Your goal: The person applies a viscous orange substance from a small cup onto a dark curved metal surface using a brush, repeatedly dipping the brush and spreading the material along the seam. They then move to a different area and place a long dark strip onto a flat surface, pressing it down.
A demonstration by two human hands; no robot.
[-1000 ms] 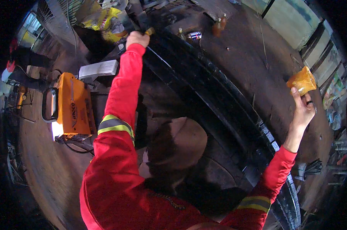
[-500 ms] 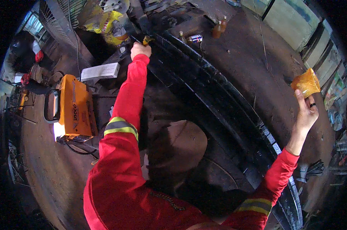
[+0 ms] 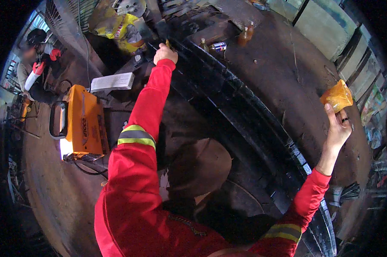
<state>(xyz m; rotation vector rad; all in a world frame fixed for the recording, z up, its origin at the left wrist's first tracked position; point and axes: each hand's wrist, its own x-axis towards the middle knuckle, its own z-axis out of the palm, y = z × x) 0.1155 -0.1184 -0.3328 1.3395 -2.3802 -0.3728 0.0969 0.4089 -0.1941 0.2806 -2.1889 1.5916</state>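
Note:
My left hand (image 3: 165, 55) reaches far forward, closed on a small yellow-brown piece that looks like a rag or sponge (image 3: 168, 43), mostly hidden by my fingers. It is at the far end of a long, curved black metal beam (image 3: 245, 115), which runs from there toward the near right. Out to the right, beyond the beam's outer edge, my right hand (image 3: 338, 128) holds up a clear plastic bag (image 3: 337, 96) with orange-yellow contents, pinched at its lower side. Both my sleeves are red with reflective bands.
An orange welding machine (image 3: 83, 122) stands at left, near a long white box (image 3: 112, 82). Beyond the beam are amber bottles (image 3: 243, 37) and a can (image 3: 218, 46). A yellow sack (image 3: 124, 30) lies at the back. A co-worker (image 3: 38, 64) crouches far left.
My left hand has shifted slightly right with the yellow-brown piece. My right hand and the bag have moved a little left and down. The co-worker shows more plainly at far left.

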